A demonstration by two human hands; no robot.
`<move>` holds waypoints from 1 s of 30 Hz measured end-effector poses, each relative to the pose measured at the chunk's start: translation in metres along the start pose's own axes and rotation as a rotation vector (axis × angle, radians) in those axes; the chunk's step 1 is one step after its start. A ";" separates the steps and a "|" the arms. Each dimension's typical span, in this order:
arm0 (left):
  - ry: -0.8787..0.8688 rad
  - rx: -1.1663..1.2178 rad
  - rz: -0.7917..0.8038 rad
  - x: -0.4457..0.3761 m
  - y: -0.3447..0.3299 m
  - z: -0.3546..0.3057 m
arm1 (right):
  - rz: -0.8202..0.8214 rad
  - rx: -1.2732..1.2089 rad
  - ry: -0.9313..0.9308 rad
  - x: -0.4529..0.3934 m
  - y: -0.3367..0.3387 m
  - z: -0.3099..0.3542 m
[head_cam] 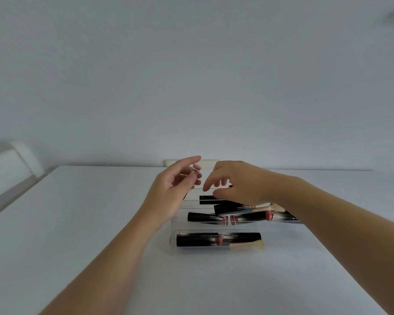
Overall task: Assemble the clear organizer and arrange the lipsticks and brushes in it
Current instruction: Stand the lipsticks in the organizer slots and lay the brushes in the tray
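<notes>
On the white desk we see the clear tiered acrylic organizer, with black lipstick tubes lying sideways in its front tray and more on the steps behind, beside pale wooden brush handles. Our left hand is raised over the organizer's left end, pinching a small clear-capped pink lipstick between thumb and fingers. Our right hand reaches over the upper tiers, fingers loosely spread and bent downward just above a black tube; we cannot tell whether they touch it.
</notes>
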State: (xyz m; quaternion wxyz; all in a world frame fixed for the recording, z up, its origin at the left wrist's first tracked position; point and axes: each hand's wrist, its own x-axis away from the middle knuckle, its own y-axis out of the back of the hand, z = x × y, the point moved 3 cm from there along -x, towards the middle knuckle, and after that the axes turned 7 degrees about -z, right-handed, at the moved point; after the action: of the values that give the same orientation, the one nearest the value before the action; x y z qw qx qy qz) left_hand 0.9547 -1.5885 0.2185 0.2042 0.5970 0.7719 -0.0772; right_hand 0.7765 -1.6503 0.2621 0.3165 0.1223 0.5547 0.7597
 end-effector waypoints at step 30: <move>-0.047 -0.082 0.009 -0.002 0.021 0.000 | -0.320 -0.134 -0.035 0.008 0.027 0.011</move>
State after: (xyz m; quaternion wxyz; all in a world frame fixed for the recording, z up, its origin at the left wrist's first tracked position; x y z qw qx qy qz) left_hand 0.9752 -1.5844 0.2222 0.2469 0.5898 0.7667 -0.0587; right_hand 0.7671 -1.6418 0.2898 0.4504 0.0246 0.5097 0.7326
